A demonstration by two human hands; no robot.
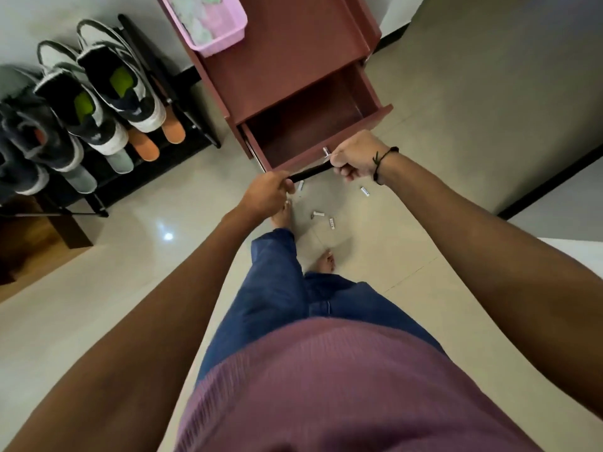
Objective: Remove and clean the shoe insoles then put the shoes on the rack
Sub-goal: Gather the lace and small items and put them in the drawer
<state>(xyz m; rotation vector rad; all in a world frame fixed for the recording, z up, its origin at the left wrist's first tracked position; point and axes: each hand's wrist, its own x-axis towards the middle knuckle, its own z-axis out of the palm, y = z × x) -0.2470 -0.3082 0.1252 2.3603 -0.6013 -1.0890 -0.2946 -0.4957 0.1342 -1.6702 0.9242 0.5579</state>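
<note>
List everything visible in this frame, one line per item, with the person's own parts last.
shoes: several, grey, white and dark, two with green insoles, on the rack at left
shoe rack: one, black, against the wall
cabinet: one, reddish-brown, top drawer open
basket: one, pink, on the cabinet
black stick-like object: one, held between both hands
small white items: about five, scattered on the floor
left hand: grips the object's near end
right hand: grips its far end, black wrist cord
</note>
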